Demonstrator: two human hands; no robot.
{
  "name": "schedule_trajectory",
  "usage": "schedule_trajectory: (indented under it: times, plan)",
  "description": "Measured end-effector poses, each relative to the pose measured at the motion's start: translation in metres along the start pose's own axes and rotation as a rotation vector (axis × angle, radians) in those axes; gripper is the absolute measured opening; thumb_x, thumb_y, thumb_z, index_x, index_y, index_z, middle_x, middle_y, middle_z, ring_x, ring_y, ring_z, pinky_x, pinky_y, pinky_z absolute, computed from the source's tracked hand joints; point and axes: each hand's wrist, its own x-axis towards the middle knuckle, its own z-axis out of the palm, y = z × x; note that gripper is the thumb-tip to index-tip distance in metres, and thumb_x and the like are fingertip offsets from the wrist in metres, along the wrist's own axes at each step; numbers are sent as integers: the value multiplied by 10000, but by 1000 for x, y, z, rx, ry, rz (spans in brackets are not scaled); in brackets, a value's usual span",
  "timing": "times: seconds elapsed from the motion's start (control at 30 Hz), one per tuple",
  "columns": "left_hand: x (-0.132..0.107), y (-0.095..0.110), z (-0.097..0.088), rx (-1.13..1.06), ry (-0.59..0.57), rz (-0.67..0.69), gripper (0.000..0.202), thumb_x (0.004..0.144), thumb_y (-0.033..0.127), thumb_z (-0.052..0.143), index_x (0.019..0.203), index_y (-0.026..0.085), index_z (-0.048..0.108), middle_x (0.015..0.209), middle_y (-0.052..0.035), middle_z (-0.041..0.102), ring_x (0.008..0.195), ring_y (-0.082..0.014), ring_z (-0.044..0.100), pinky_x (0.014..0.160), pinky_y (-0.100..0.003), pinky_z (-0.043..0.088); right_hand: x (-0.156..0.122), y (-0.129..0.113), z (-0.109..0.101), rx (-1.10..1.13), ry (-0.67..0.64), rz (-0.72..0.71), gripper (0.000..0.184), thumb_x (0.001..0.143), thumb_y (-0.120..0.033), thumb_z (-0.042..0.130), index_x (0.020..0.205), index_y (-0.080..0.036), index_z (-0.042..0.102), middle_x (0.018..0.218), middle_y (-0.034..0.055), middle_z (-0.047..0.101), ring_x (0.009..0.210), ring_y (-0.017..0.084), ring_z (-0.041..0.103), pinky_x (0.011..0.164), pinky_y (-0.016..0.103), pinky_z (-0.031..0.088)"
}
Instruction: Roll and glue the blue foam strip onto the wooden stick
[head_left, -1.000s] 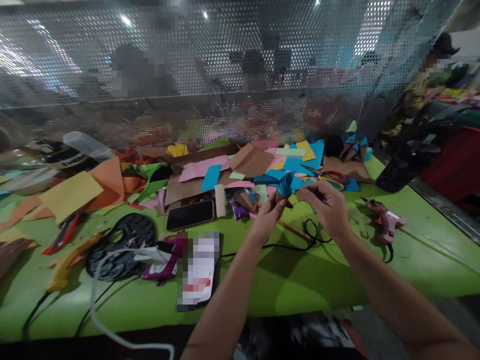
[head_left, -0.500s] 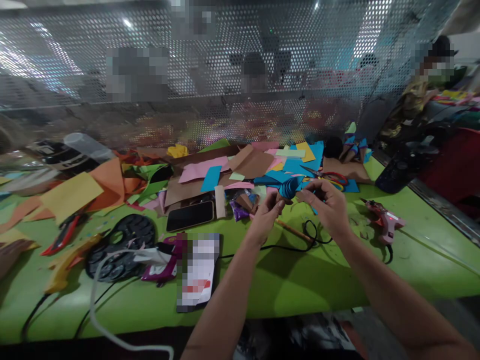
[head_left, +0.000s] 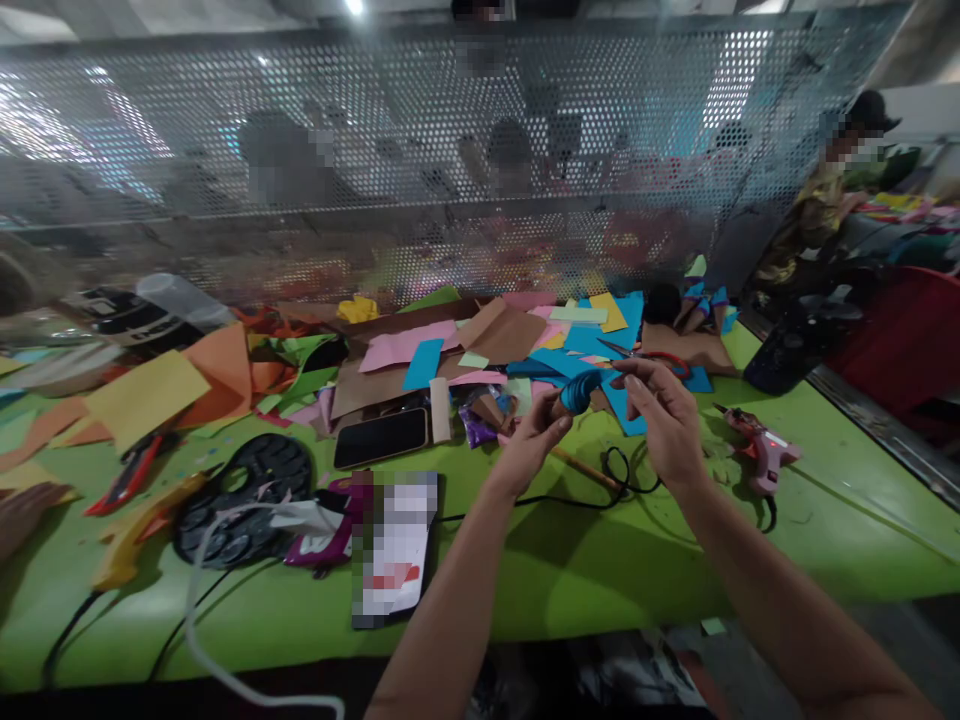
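Observation:
My left hand (head_left: 534, 440) pinches the base of a small blue rolled paper piece (head_left: 577, 391), held just above the green table (head_left: 600, 570). My right hand (head_left: 664, 420) is closed beside it, fingers curled near the blue roll's right side and touching it. Both hands hover in front of a heap of coloured paper scraps (head_left: 525, 345). A pink hot glue gun (head_left: 761, 450) lies to the right of my right hand. Red-handled scissors (head_left: 660, 357) rest just behind my right hand.
A black phone (head_left: 381, 437) and a second device (head_left: 396, 545) lie left of my hands, beside a black round object (head_left: 244, 497) with cables. A red cutter (head_left: 129, 472) and a yellow glue gun (head_left: 127, 540) sit far left. A perforated metal screen (head_left: 450, 160) backs the table; other people sit beyond.
The blue roll has tilted from upright to lean right toward my right hand. Both hands shifted slightly lower and closer together.

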Motion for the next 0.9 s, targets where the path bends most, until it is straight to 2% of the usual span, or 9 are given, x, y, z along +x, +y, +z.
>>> schedule_trajectory:
  times: [0.17, 0.27, 0.3, 0.47, 0.53, 0.57, 0.67, 0.8, 0.9]
  plan:
    - [0, -7, -2, 202, -6, 93, 277, 865, 437, 609, 1008, 208, 549, 831, 1, 497, 798, -138, 447, 751, -253, 410, -7, -3, -24, -79, 36, -19, 245, 927, -391, 548, 1064, -228, 668, 870, 26, 656, 602, 126, 530, 545, 275, 440]
    - [0, -8, -4, 341, -1, 246, 152, 873, 298, 577, 981, 203, 530, 872, -6, 486, 818, -147, 440, 778, -268, 397, -20, 4, -57, -250, 95, 23, 291, 869, -435, 618, 1075, -237, 671, 899, 42, 667, 704, 177, 594, 560, 294, 471]
    - [-1, -7, -4, 395, -6, 293, 135, 865, 250, 569, 984, 202, 528, 897, -16, 495, 842, -157, 446, 791, -279, 393, -25, 7, -71, -326, 122, 50, 303, 848, -460, 632, 1052, -240, 678, 895, 44, 670, 677, 180, 585, 558, 308, 474]
    - [-3, 2, -3, 621, -37, 381, 184, 836, 144, 547, 1004, 218, 538, 1003, -66, 547, 973, -226, 473, 837, -333, 366, -55, 19, -146, -719, 196, 307, 286, 826, -540, 597, 943, -293, 680, 805, 103, 703, 653, 259, 645, 580, 400, 460]
    - [-2, 4, -2, 651, -40, 378, 196, 819, 130, 553, 992, 221, 545, 998, -65, 549, 975, -234, 478, 841, -340, 362, -64, 23, -167, -991, 194, 393, 283, 828, -586, 564, 755, -329, 657, 740, 143, 688, 631, 267, 630, 580, 425, 418]
    - [-1, 4, -1, 655, -43, 377, 202, 808, 123, 558, 985, 221, 549, 992, -64, 548, 970, -235, 480, 843, -342, 362, -67, 25, -173, -1102, 178, 478, 332, 816, -630, 547, 739, -325, 652, 758, 159, 693, 624, 284, 630, 565, 433, 404]
    - [0, 3, 3, 636, -63, 386, 191, 797, 119, 558, 963, 213, 561, 971, -61, 548, 959, -234, 485, 831, -342, 365, -69, 31, -177, -1292, 119, 683, 484, 801, -716, 468, 876, -287, 679, 855, 204, 711, 683, 350, 660, 550, 438, 405]
    - [0, 1, 7, 571, -74, 419, 178, 799, 111, 544, 949, 205, 561, 961, -61, 556, 955, -227, 494, 828, -340, 376, -60, 32, -165, -1354, 21, 802, 681, 772, -802, 384, 984, -225, 676, 887, 214, 720, 808, 409, 682, 599, 435, 435]
    - [-2, 1, 9, 532, -72, 428, 173, 782, 90, 539, 914, 202, 549, 937, -52, 555, 947, -215, 490, 831, -331, 379, -54, 32, -163, -1367, -41, 848, 542, 783, -674, 458, 967, -212, 672, 900, 195, 724, 838, 409, 682, 593, 414, 429]
